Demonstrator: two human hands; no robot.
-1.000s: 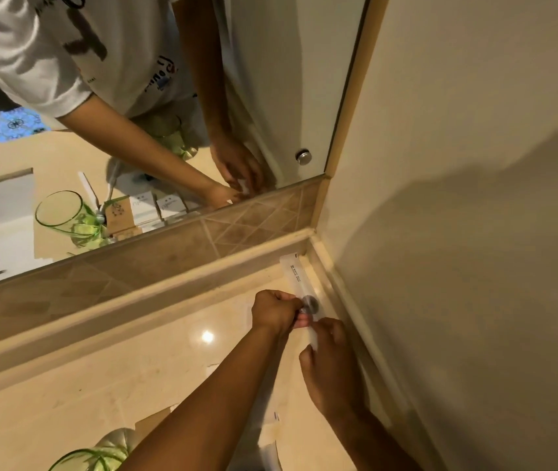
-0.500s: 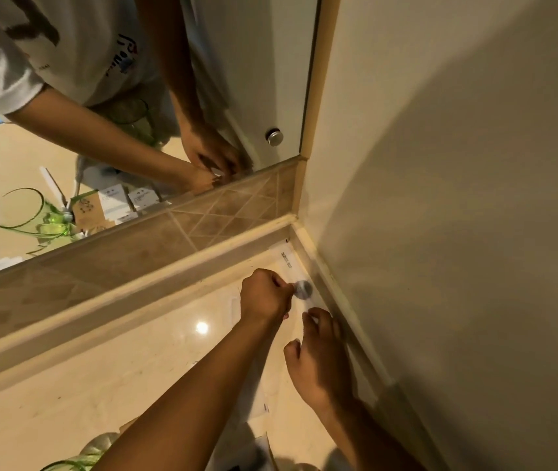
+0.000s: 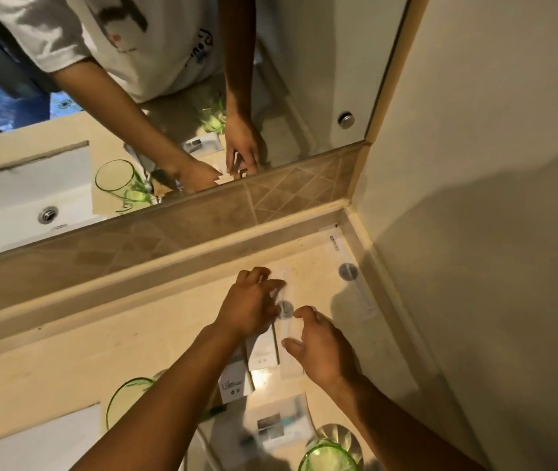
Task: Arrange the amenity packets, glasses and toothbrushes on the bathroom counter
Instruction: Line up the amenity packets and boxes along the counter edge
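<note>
At the centre of the frame, a long clear packet (image 3: 287, 321) with a round grey seal lies lengthwise on the counter (image 3: 66, 362), and both hands are on or at it. The left hand (image 3: 253, 307) curls its fingers over the packet's upper end, apparently pinching it, though blur hides the exact grip. The right hand (image 3: 321, 348) hovers at the packet's lower side with fingers spread and loosely bent, holding nothing that I can make out. Most likely the hands are squaring this packet so it runs parallel to a second clear packet (image 3: 350, 270), which already lies tight along the wall edge at the right of centre, well into the corner.

Just below the left hand, two small white boxes (image 3: 262, 353) lie side by side, one partly under the forearm. Lower still, a blurred packet with a dark label (image 3: 270, 426) rests flat.

As for containers, a green glass (image 3: 330, 455) stands at the bottom edge on a round metal coaster, and another green glass (image 3: 128, 402) sits at lower left, half hidden by the arm. Whether either holds anything cannot be told here. The mirror (image 3: 304, 62) across the upper frame reflects a green glass with what looks like a toothbrush beside it.
</note>
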